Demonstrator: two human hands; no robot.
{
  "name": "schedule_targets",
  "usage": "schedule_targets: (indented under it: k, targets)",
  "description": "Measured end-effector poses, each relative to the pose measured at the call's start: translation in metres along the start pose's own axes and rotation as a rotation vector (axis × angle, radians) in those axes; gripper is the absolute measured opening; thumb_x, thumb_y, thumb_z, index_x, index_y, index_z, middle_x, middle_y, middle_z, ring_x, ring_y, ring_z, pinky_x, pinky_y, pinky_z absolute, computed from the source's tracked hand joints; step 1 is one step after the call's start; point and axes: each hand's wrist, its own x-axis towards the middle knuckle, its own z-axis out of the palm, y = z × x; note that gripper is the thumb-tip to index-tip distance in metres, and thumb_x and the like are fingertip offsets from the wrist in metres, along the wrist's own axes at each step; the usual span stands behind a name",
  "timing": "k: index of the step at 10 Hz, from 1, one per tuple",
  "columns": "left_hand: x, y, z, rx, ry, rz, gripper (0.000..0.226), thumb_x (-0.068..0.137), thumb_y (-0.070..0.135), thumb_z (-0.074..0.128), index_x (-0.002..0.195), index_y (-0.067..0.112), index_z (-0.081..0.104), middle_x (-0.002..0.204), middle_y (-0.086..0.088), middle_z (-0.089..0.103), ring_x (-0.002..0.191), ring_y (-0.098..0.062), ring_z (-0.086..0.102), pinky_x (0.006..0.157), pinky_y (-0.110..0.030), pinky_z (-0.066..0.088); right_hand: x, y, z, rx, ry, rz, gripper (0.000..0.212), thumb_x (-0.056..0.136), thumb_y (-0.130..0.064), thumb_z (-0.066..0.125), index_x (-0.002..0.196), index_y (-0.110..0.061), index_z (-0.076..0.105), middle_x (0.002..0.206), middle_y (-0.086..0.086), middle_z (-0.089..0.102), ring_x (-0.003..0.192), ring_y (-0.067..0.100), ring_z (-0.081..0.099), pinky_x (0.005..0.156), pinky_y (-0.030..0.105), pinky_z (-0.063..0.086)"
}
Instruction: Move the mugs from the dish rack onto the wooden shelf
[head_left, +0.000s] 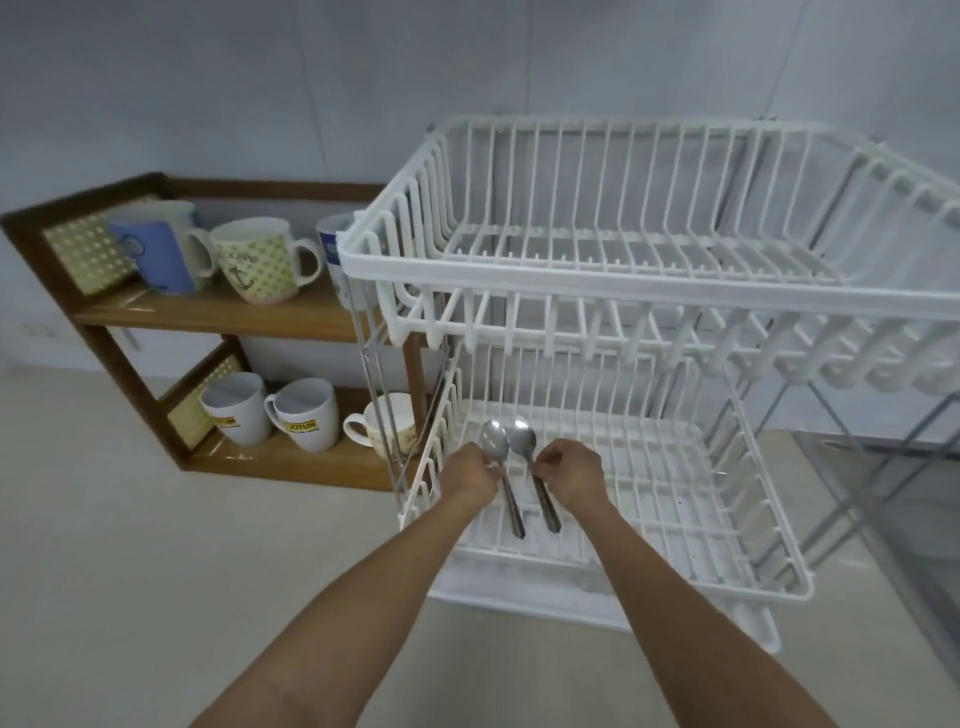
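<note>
left hand (470, 475) pinched left spoon (496, 457) neck | right hand (571, 475) pinched right spoon (523, 447) neck | both spoons lay in dish rack (649, 291) lower tier; no mugs in rack | mugs (260, 260) stood on both levels of wooden shelf (208, 317), left of rack

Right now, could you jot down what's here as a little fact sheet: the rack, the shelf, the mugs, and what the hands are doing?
dish rack: white, two tiers, no mugs visible in it
upper tier: bare
lower tier: two spoons, side by side
left spoon: pinched at the neck by the left hand
right spoon: pinched at the neck by the right hand
wooden shelf: left of the rack, two levels
top level: three mugs, one partly hidden behind the rack
bottom level: three mugs, two white with yellow labels
</note>
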Motion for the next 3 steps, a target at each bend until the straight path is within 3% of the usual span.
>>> schedule_targets:
  k: [1,3]
  targets:
    - [-0.009,-0.001,-0.007,0.047,-0.005,0.071,0.026,0.091,0.023,0.061,0.109,0.004,0.064,0.109,-0.017,0.069,0.100,-0.032,0.068,0.088,-0.041,0.054,-0.008,-0.003,-0.003,0.025,0.011,-0.005,0.013,0.087,-0.019,0.065,0.088,-0.007,0.071,0.092,0.007,0.072,0.087,0.021,0.065,0.069,0.022,0.042]
    - [-0.051,-0.005,-0.035,0.096,0.059,0.441,0.023,0.096,0.011,0.046,0.109,0.012,0.065,0.110,-0.011,0.070,0.101,-0.027,0.065,0.088,-0.035,0.051,-0.054,-0.020,-0.007,0.072,0.153,-0.104,0.019,0.093,-0.015,0.056,0.104,-0.010,0.070,0.106,0.006,0.071,0.091,0.024,0.068,0.066,0.019,0.045]
